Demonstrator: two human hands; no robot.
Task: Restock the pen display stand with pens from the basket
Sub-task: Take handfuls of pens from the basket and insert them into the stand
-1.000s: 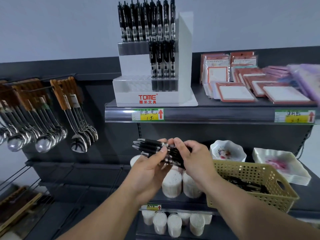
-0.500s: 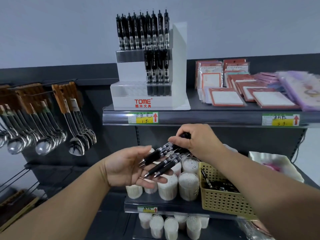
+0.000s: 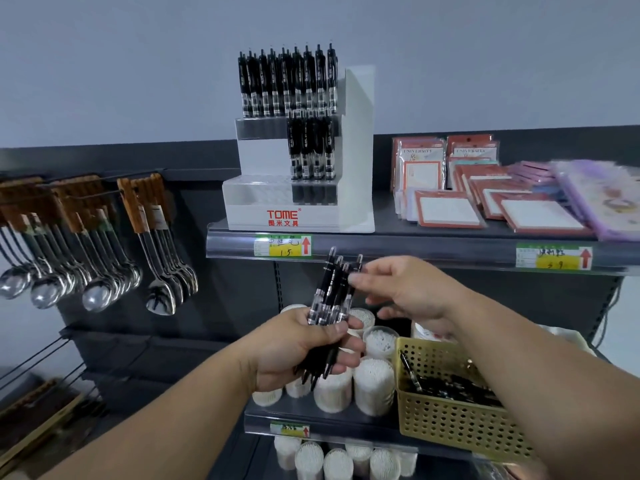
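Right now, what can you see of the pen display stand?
The pen display stand is white, stepped, plastic-looking, with clear step fronts, red TOME lettering and a tall right side panel. It stands upright on the upper shelf. Black pens fill its upper step; the lower step holds a few at its right end. Nothing else touches it.

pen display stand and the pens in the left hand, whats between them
Head view: only the shelf's front rail with its yellow price label lies between the pen display stand and the pens the left hand grips.
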